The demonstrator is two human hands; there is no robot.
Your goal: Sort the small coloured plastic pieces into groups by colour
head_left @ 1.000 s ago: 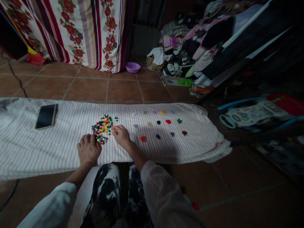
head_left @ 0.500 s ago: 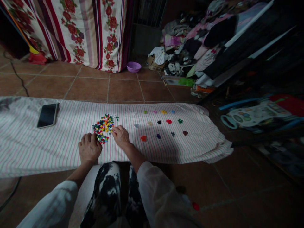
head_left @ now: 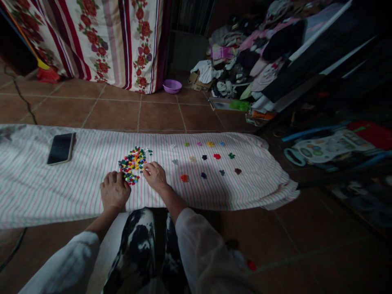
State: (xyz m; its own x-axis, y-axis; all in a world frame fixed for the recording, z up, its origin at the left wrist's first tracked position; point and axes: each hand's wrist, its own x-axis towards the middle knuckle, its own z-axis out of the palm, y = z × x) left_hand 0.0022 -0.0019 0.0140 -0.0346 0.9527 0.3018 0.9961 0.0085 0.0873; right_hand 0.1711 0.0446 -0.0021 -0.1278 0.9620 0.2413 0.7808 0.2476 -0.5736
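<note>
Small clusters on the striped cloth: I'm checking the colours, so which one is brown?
The brown cluster is at the right end of the row nearest the person, just right of the slate-grey cluster; no other cluster is brown.

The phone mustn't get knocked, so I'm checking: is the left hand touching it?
Apart: the head view shows striped cloth between the left hand and the phone.

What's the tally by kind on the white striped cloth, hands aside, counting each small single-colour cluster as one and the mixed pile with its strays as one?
Small single-colour clusters: 14
Multicoloured pile of tiny pieces: 1
Rectangular phone with dark screen: 1
Total: 16
</note>
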